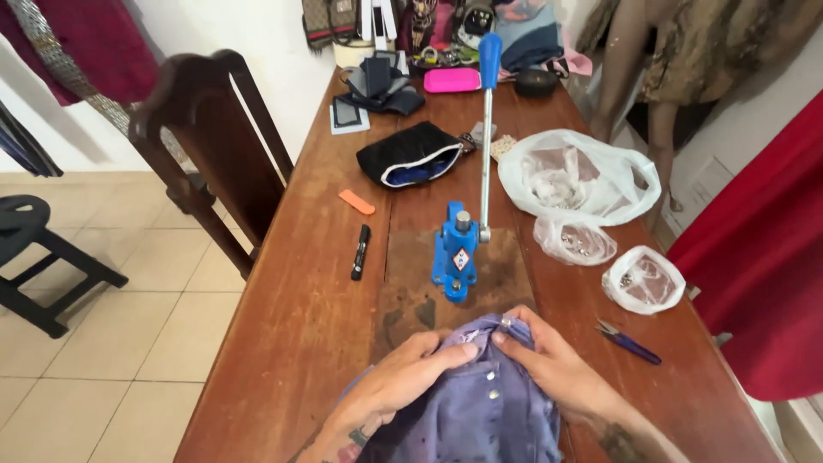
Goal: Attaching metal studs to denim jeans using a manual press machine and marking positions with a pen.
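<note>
Below the blue press (454, 253), both hands' grips pinch purple fabric (480, 403).

Bare forearms, no sleeves; dark tattoos on left hand (403, 377) & right hand (553, 364) wrists.

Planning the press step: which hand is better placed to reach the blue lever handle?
Probably the right hand: the press lever leans toward its side. The left hand also grips the purple garment.

Both hands (480, 364) pinch purple fabric (476, 411) — probably a shirt.
</note>
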